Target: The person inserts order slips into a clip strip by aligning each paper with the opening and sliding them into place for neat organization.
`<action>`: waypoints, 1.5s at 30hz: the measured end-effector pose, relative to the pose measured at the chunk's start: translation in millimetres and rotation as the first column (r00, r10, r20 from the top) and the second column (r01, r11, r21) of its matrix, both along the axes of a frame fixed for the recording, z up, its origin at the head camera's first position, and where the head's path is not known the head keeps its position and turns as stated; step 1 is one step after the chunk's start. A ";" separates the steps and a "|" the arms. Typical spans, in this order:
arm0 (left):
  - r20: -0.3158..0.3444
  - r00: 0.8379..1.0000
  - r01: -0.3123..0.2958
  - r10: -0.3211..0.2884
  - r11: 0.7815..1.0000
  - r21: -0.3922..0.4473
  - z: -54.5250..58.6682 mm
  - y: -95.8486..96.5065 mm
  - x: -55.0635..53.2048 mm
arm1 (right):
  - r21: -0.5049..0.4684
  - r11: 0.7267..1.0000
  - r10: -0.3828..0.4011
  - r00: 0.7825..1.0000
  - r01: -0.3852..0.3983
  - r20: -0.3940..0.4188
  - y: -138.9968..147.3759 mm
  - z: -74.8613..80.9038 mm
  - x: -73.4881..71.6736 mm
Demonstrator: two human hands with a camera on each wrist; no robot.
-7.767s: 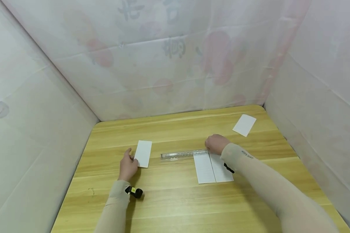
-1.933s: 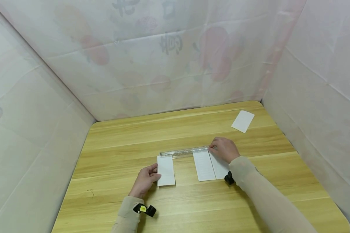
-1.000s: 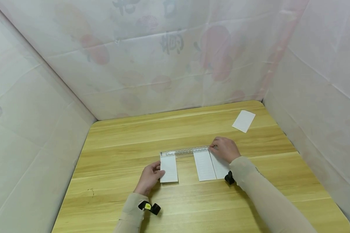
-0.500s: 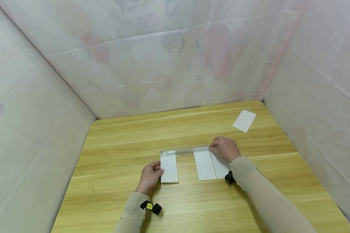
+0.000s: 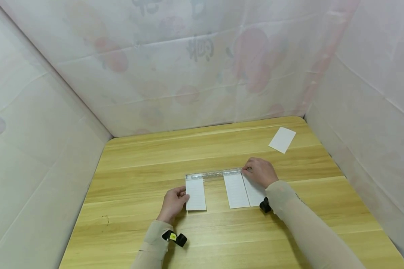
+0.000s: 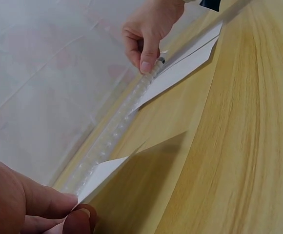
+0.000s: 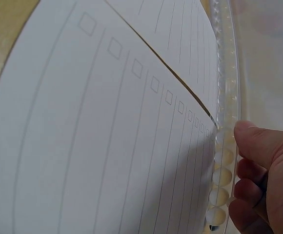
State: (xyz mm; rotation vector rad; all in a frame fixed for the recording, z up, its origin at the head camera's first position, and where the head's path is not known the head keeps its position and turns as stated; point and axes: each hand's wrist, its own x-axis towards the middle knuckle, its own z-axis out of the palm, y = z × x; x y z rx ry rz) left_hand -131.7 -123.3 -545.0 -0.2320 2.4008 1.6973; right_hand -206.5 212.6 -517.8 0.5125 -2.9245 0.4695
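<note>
A clear plastic ruler (image 5: pixel 213 174) with a wavy row along it lies across the middle of the table. My left hand (image 5: pixel 173 203) pinches the left edge of a white card (image 5: pixel 196 195) between thumb and fingers. That card's top edge meets the ruler's left end, and its near side stands slightly off the wood. My right hand (image 5: pixel 260 172) grips the ruler's right end, the thumb (image 7: pixel 251 139) on its outer edge. Two more white cards lie side by side along the ruler: a lined card (image 5: pixel 236 191) and a checkbox-lined card (image 7: pixel 107 126), partly hidden by my right hand.
Another white card (image 5: pixel 282 140) lies apart at the back right of the wooden table (image 5: pixel 148 157). Pale printed cloth (image 5: pixel 175 82) walls the table at the back and on both sides. A gap of bare wood separates the left card from the right pair.
My left hand has brought its card rightward to the ruler's left end, shifting it up and right until its top met the ruler. My right hand has stayed at the ruler's right end.
</note>
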 end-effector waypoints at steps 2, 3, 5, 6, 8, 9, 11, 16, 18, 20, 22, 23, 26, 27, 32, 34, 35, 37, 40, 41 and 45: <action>0.003 1.000 0.003 -0.003 1.000 0.007 -0.2 0.2 -0.6 | 0.004 1.000 -0.001 1.000 0.001 -0.001 0.2 -0.3 -0.2; 0.001 1.000 0.009 -0.009 1.000 0.011 -0.7 0.3 -0.8 | 0.003 1.000 -0.002 1.000 0.002 -0.002 0.3 -0.4 -0.4; 0.007 1.000 0.011 -0.011 1.000 0.023 -1.4 0.5 -1.1 | 0.000 1.000 -0.002 1.000 0.002 -0.004 0.6 -0.9 -0.8; 0.009 1.000 0.011 -0.012 1.000 0.029 -2.1 0.6 -1.3 | -0.001 1.000 -0.001 1.000 0.001 -0.006 0.7 -1.3 -0.9; 0.014 1.000 0.013 -0.013 0.999 0.038 -2.9 0.5 -1.2 | -0.001 1.000 0.000 1.000 0.000 -0.008 1.0 -2.3 -1.3; 0.017 1.000 0.013 -0.014 0.999 0.039 -3.0 0.6 -1.2 | 0.000 1.000 0.002 1.000 -0.002 -0.009 1.2 -2.8 -1.4; 0.020 1.000 0.014 -0.015 0.999 0.045 -2.9 0.9 -1.0 | 0.005 1.000 0.005 1.000 -0.005 -0.013 1.7 -4.2 -1.5; 0.010 1.000 0.025 -0.025 0.998 0.052 -2.1 3.2 -1.0 | 0.010 1.000 0.004 1.000 -0.003 -0.020 2.6 -5.9 -1.4; 0.004 1.000 0.026 -0.027 0.998 0.056 -2.1 4.2 -1.2 | 0.009 1.000 0.004 1.000 -0.003 -0.021 2.5 -5.3 -1.2; 0.004 1.000 0.026 -0.026 0.998 0.055 -2.3 5.1 -1.2 | 0.005 1.000 0.004 1.000 -0.004 -0.020 2.0 -4.4 -0.8; -0.001 1.000 0.031 -0.031 0.998 0.049 -2.7 5.9 -1.3 | 0.002 1.000 0.005 1.000 -0.005 -0.018 1.8 -3.7 -0.7; 0.001 1.000 0.030 -0.030 0.999 0.046 -3.0 6.3 -1.3 | 0.002 1.000 0.005 1.000 -0.005 -0.018 1.7 -3.5 -0.6; 0.005 1.000 0.023 -0.023 0.999 0.042 -3.6 7.1 -1.3 | -0.001 1.000 0.002 1.000 -0.002 -0.016 1.9 -4.5 -0.8; 0.005 1.000 0.023 -0.023 0.999 0.042 -3.9 7.2 -1.3 | -0.001 1.000 0.001 1.000 -0.001 -0.015 2.1 -4.9 -0.9; 0.020 0.999 0.023 -0.024 0.997 0.067 -4.6 7.2 -1.5 | -0.001 1.000 -0.006 1.000 0.006 -0.009 1.7 -5.7 -0.7; 0.023 0.999 0.024 -0.026 0.997 0.079 -4.9 7.0 -1.7 | -0.002 1.000 -0.008 1.000 0.008 -0.008 1.4 -5.5 -0.2; 0.024 0.999 0.023 -0.025 0.996 0.084 -4.9 7.1 -1.8 | -0.001 1.000 -0.010 1.000 0.010 -0.009 1.2 -5.3 0.1; 0.022 0.999 0.023 -0.025 0.996 0.088 -4.9 7.1 -2.2 | -0.002 1.000 -0.012 1.000 0.012 -0.013 0.8 -4.9 0.5; 0.021 1.000 0.017 -0.019 0.996 0.089 -4.5 7.9 -2.4 | -0.002 1.000 -0.012 1.000 0.012 -0.020 0.6 -5.1 0.5; 0.021 1.000 0.016 -0.018 0.996 0.088 -4.4 8.2 -2.4 | 0.000 1.000 -0.013 1.000 0.013 -0.022 0.6 -5.3 0.4; 0.017 1.000 0.010 -0.012 0.997 0.080 -5.1 9.2 -2.9 | 0.002 1.000 -0.012 1.000 0.012 -0.020 0.8 -6.2 -0.1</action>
